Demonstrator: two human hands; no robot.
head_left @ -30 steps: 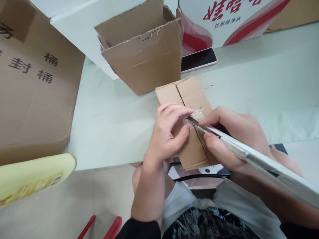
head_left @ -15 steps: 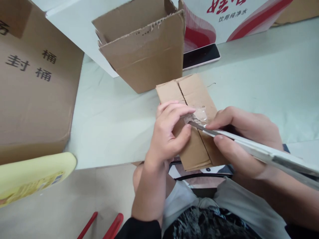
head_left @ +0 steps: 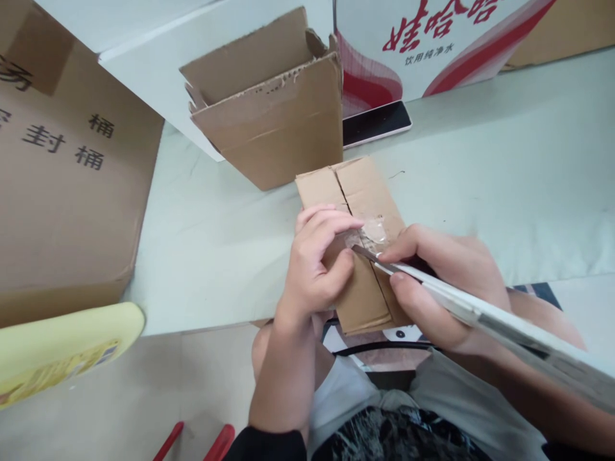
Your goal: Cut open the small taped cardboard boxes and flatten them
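Note:
A small cardboard box (head_left: pixel 365 299) with a centre seam lies at the table's front edge, its near end over my lap. Clear tape (head_left: pixel 375 232), wrinkled and partly torn, crosses the seam. My left hand (head_left: pixel 319 259) holds the box down from the left, fingers curved over its top and thumb apart from them near the tape. In my right hand (head_left: pixel 442 282) is a utility knife (head_left: pixel 456 302) with a long white body, pinched near the blade between thumb and fingers. Its grey blade tip touches the tape beside my left thumb.
An open cardboard box (head_left: pixel 273 128) stands behind, near a phone (head_left: pixel 377 123) and a white-and-red carton (head_left: pixel 432 57). On the left are a large printed carton (head_left: pixel 72 211) and a yellow rounded object (head_left: pixel 72 349). Red bars (head_left: pixel 218 442) show near the floor.
The whole view has shifted slightly, so the scene sits a little lower and further left. Both hands keep their hold, and the blade stays at the tape.

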